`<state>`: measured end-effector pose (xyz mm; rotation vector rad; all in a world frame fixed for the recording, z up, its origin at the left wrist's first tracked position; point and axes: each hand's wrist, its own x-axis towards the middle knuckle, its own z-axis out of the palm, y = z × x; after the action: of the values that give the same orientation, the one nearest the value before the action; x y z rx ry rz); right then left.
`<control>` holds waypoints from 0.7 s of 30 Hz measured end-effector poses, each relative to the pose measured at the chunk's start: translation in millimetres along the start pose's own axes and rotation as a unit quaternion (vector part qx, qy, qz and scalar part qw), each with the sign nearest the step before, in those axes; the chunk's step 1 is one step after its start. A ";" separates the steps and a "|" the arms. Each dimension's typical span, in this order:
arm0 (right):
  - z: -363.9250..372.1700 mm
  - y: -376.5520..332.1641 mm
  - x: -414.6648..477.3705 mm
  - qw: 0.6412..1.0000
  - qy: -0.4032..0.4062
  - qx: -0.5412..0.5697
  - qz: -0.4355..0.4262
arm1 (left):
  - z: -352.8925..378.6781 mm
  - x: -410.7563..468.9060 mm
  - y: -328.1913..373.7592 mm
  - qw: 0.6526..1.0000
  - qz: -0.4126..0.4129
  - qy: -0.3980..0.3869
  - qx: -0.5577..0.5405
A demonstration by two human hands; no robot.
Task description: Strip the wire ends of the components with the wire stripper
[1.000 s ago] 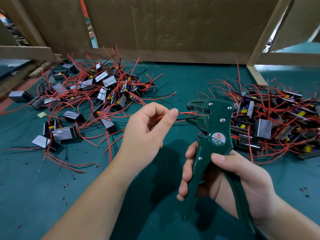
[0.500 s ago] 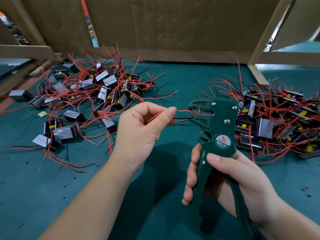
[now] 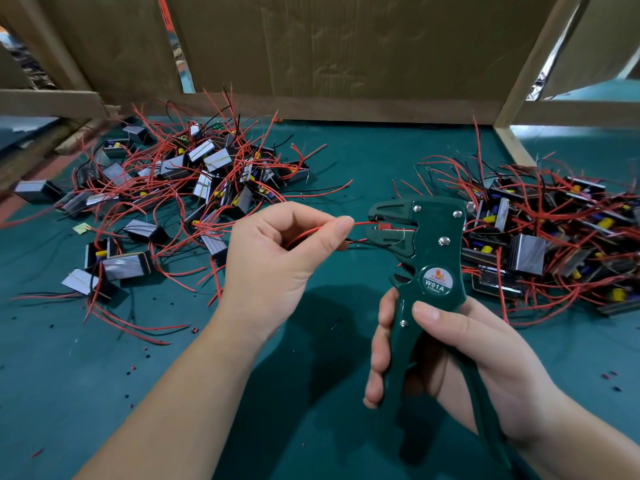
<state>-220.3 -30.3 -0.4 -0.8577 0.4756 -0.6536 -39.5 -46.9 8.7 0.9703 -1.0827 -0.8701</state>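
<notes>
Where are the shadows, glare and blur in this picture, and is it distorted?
Head view: the left hand and wire stripper throw a soft shadow on the green table; silver component faces glare; the wooden beam at left is blurred; the wooden post leans, likely lens distortion.

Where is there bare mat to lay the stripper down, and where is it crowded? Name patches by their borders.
Free: the strip of mat between the left pile and right pile, back to the cardboard wall; the near mat in front of the left pile, holding only crumbs. Crowded: both piles of wired parts.
</notes>
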 end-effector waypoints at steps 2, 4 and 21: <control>0.1 -0.7 -0.1 1.000 0.007 -0.002 0.003 | 0.1 -0.3 0.2 1.000 0.000 -0.004 0.001; 0.8 -1.0 -0.2 1.000 0.011 -0.009 0.006 | 0.4 -0.5 0.1 1.000 -0.001 -0.005 0.002; -1.9 -4.3 8.6 0.987 0.118 0.075 -0.081 | -3.9 4.3 -11.6 0.987 -0.147 -0.047 0.047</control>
<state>-216.8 -39.4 1.0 -0.6841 0.5663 -0.9348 -35.8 -54.0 -1.5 1.1982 -1.0836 -1.1219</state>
